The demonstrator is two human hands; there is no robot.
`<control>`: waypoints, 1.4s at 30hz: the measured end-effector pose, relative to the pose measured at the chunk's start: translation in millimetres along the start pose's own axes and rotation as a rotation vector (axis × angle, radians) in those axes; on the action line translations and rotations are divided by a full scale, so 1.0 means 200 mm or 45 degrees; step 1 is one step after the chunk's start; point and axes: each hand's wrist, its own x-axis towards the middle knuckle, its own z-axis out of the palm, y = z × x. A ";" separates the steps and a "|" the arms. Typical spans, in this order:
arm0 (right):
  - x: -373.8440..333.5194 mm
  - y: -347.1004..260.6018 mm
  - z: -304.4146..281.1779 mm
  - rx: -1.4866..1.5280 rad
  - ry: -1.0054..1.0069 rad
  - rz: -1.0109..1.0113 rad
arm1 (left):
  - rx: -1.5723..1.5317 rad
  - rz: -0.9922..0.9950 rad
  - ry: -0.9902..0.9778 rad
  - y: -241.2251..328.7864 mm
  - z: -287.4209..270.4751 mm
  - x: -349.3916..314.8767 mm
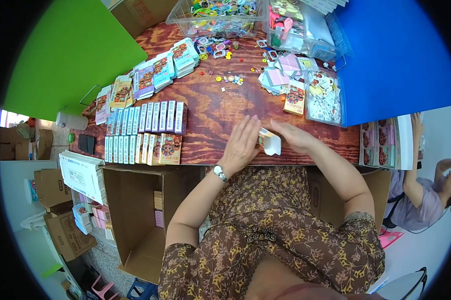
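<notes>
A green board [70,65] is seen on the left, a blue board [400,60] on the right. A white cup [73,121] is placed near a flat black thing [87,144]. Below, a pink stool [103,288] is seen near a blue stool [142,289].

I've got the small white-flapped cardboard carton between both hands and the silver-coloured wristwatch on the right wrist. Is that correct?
Not quite: the head view shows the silver-coloured wristwatch on the left wrist. The small white-flapped cardboard carton is indeed between the left hand and right hand.
</notes>
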 end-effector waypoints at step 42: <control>0.26 -0.24 0.17 -1.407 0.851 -1.607 | -0.134 -0.703 0.573 -0.11 0.14 0.05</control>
